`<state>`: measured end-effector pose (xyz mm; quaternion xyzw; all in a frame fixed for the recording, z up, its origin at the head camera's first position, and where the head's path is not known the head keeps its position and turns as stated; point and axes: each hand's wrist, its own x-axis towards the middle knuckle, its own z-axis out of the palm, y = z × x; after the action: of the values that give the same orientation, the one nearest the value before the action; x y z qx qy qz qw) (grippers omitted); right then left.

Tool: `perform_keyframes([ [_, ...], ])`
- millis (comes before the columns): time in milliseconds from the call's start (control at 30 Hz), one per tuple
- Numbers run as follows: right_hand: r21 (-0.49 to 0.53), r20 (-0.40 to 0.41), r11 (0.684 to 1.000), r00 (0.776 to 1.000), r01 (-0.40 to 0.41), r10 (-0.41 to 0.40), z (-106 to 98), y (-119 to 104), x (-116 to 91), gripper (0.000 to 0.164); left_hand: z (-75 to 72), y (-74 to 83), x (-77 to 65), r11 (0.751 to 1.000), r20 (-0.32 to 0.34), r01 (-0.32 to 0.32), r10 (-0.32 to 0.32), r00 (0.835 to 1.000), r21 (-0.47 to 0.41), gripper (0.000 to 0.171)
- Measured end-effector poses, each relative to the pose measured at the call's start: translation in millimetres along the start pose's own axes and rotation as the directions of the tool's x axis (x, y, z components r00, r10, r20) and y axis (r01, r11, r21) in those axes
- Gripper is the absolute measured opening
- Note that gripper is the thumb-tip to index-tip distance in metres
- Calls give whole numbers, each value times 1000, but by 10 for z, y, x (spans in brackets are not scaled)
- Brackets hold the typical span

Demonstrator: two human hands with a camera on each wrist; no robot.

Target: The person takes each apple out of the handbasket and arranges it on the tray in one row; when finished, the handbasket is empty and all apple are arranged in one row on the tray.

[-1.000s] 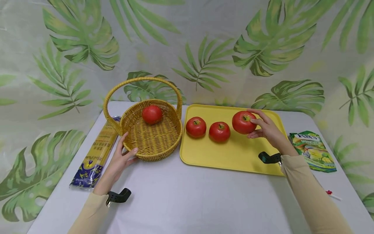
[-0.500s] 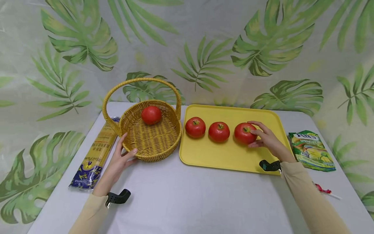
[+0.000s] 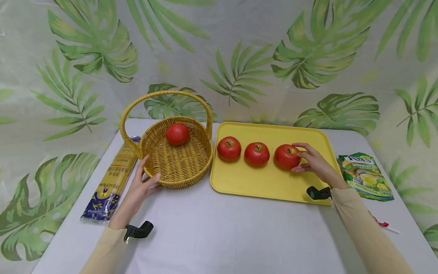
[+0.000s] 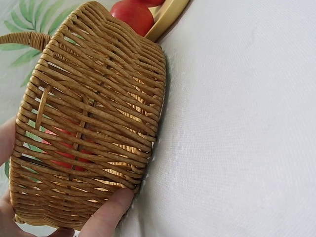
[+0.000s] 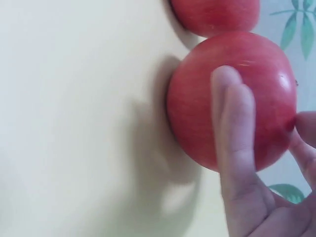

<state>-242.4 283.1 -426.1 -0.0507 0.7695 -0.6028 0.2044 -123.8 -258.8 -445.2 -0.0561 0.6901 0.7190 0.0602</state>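
Right hand point(image 3: 313, 163), fingers extended, rests against the side of a red tomato point(image 3: 284, 156), the rightmost of three on a yellow tray point(image 3: 249, 186); how firmly it presses is hard to tell, even close up. Left hand point(image 3: 138, 190) lays spread, relaxed fingers against a wicker basket point(image 3: 183, 183), which contains another tomato point(image 3: 177, 134). Light, even fingers seem best here: a sideways nudge could roll the red tomato into the middle tomato point(image 3: 257, 154) just beside it.
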Motion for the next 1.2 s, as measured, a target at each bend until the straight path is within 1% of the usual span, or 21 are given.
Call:
perform_keyframes([
  [67, -34, 3, 999, 1000, 14, -14, -6, -24, -10, 49, 1, -4, 0, 1000, 1, -1, 1, 1000, -6, 82],
  [133, -76, -8, 996, 998, 53, -54, -1, -55, -23, 50, 1, -8, 0, 1000, 1, -1, 1, 1000, -10, 82],
  [200, -112, -31, 988, 993, 107, -111, 21, -94, -35, 49, -1, -10, 0, 1000, 1, -1, 1, 1000, -13, 81],
  [267, -142, -53, 974, 982, 174, -183, 70, -151, -40, 47, -5, -11, -2, 1000, -2, 0, 0, 1000, -12, 82],
  [333, -162, -62, 957, 966, 239, -252, 143, -218, -35, 45, -10, -12, 0, 1000, -4, 3, -3, 1000, -8, 82],
  [400, -174, -68, 941, 950, 289, -304, 239, -300, -23, 43, -14, -14, 4, 1000, -6, 3, -3, 1000, -7, 82],
  [467, -172, -67, 932, 940, 318, -334, 353, -392, 0, 41, -18, -18, 11, 1000, -6, 4, -4, 1000, -6, 81],
  [567, -152, -53, 929, 936, 337, -348, 547, -523, 62, 39, -20, -26, 21, 1000, -8, 1, -1, 1000, 0, 81],
  [700, -129, 2, 922, 930, 365, -368, 826, -675, 174, 35, -14, -31, 26, 1000, -9, -4, 4, 1000, 6, 82],
  [800, -122, 59, 911, 919, 393, -389, 1049, -792, 273, 34, -15, -32, 27, 1000, -12, -8, 8, 1000, 4, 81],
  [967, -99, 155, 908, 908, 406, -389, 1442, -989, 454, 33, -11, -33, 28, 1000, -17, -10, 10, 1000, -1, 81],
  [1133, -75, 248, 904, 885, 422, -393, 1835, -1149, 675, 33, -8, -35, 27, 1000, -18, -15, 15, 1000, -5, 81],
  [1200, -69, 269, 902, 879, 426, -395, 1983, -1214, 764, 34, -9, -36, 27, 1000, -19, -14, 14, 1000, -6, 81],
])
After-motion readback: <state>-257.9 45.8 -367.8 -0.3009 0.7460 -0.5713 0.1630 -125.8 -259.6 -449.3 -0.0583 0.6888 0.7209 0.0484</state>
